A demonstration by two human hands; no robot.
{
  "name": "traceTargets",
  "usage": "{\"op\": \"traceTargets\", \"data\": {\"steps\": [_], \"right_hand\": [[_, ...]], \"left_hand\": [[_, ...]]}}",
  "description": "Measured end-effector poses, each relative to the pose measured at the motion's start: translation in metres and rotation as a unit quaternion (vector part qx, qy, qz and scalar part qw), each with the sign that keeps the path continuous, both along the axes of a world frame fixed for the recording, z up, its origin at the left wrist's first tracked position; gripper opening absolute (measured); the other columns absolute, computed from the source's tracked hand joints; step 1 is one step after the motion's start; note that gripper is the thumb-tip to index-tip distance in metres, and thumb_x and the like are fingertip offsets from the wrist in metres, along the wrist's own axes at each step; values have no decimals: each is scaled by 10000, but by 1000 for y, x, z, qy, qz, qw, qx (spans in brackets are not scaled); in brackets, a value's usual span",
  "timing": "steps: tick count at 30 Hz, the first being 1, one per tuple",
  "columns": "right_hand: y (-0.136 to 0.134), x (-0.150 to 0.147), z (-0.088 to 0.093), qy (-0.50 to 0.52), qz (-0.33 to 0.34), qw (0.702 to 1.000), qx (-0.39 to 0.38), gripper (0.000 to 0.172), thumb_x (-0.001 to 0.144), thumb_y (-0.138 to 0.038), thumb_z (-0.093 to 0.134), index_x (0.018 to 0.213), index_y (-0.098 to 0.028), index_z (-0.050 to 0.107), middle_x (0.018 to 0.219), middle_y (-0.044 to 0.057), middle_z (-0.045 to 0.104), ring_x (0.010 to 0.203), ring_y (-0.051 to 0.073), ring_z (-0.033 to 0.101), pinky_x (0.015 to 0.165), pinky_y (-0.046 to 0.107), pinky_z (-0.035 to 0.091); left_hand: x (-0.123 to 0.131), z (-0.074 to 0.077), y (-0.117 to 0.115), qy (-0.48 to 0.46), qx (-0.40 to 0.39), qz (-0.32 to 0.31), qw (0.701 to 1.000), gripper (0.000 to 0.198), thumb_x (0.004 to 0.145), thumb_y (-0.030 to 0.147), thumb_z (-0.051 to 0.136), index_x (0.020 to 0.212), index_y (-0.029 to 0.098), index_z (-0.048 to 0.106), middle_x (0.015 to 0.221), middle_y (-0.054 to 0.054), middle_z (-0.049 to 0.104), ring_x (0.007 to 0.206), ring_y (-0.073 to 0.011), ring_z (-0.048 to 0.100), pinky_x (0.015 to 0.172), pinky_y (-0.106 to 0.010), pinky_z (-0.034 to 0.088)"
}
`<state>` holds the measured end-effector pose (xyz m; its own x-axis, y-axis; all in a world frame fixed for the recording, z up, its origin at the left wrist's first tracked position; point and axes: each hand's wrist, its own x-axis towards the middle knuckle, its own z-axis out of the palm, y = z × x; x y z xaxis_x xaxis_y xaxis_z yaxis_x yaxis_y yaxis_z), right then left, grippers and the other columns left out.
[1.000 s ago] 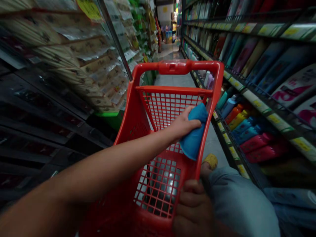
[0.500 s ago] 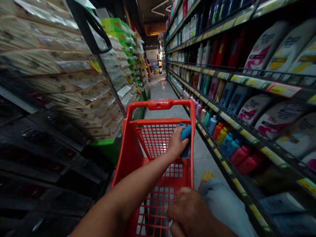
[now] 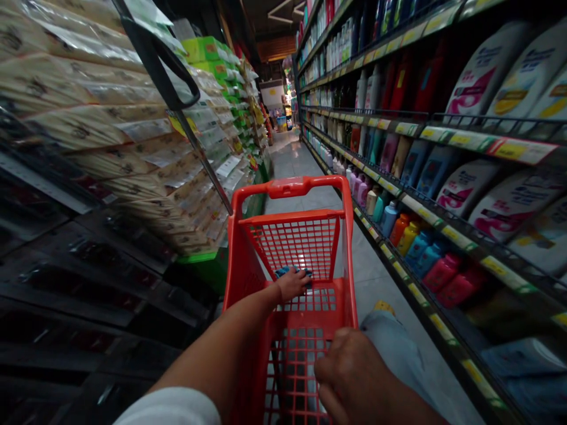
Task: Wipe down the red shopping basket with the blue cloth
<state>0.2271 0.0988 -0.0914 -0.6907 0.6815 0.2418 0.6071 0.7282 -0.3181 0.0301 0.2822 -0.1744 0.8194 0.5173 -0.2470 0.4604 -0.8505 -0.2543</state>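
A red plastic shopping basket on wheels stands in the aisle in front of me. My left hand reaches deep inside it and presses a blue cloth against the lower part of the far mesh wall, fingers closed on the cloth. Only a strip of the cloth shows above my fingers. My right hand grips the near right rim of the basket, fingers curled over it. The basket's black pull handle rises up to the left.
Shelves of bottles and refill pouches line the right side. Stacked packaged goods fill the left shelves. The tiled aisle floor runs ahead. My knee in light trousers and a yellow shoe are beside the basket.
My left hand has moved the blue cloth from the upper right rim of the basket down to the bottom of the far wall. The view has tilted up along the aisle.
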Motion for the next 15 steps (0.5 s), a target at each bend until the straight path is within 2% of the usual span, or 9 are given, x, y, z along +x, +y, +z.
{"op": "traceTargets", "data": {"steps": [2,4,8,11,13,15], "right_hand": [[0,-1,-3,40,1,999,17,51,661,-194,572,621,-216,594,563,10,651,501,157,481,621,339,274],[-1,-1,-3,78,-2,996,35,56,648,-186,565,602,-217,572,535,2,623,496,154,456,626,335,274],[-3,3,0,130,-20,990,59,85,661,-178,558,587,-217,541,534,3,595,521,156,450,617,330,259],[-4,6,1,148,-25,987,59,107,680,-167,539,584,-211,522,535,2,585,522,147,443,619,334,250],[-5,6,-2,158,-17,986,50,114,683,-161,530,581,-206,506,531,-4,576,516,137,430,628,332,255],[-6,5,-5,170,-12,984,43,110,678,-160,528,583,-204,494,534,-8,570,520,132,424,637,330,257]], "left_hand": [[-4,5,-3,44,12,24,999,278,951,366,599,1171,201,637,1226,-85,644,1058,-191,638,909,-403,570],[-1,22,3,69,27,47,996,287,946,368,608,1171,191,634,1206,-83,649,1043,-191,643,892,-400,574],[-1,77,28,67,66,87,992,320,931,357,629,1186,166,626,1270,-94,621,1166,-243,603,974,-486,536],[-24,110,35,72,82,131,985,294,933,338,623,1175,172,633,1309,-98,604,1221,-258,572,1015,-513,509],[-42,117,26,85,79,165,980,283,929,334,633,1156,165,638,1251,-93,633,1165,-243,604,983,-494,530],[-55,114,11,90,64,186,976,290,924,343,643,1147,157,639,1186,-84,657,1081,-220,639,929,-458,559]]}}
